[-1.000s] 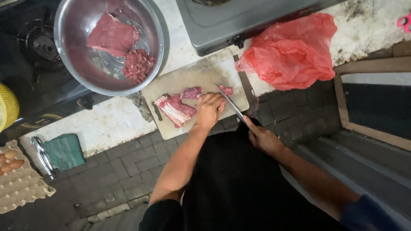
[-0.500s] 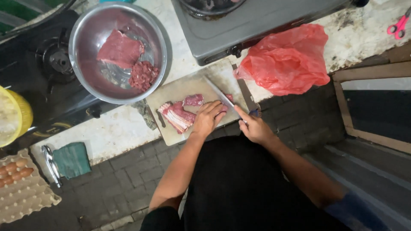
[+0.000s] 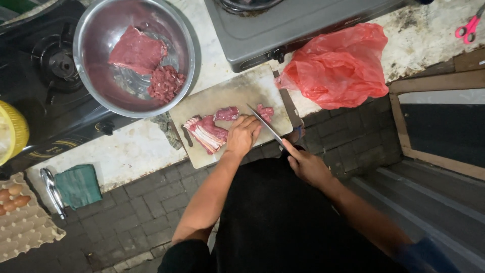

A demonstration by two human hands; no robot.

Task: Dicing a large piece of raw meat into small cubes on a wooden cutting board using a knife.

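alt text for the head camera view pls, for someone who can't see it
Seen from above, a person's left hand holds down raw meat on a pale cutting board while the right hand grips a knife slicing it. A steel bowl with more meat sits upper left, a red plastic bag to the right.

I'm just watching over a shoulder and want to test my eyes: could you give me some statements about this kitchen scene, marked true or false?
1. The right hand holds a knife over the cutting board. True.
2. The left hand rests on the meat strip on the board. True.
3. The metal bowl is empty. False: it holds a slab of red meat and a pile of small cut pieces.
4. The plastic bag beside the board is blue. False: it is red.
5. Scissors with pink handles lie on the counter. True.
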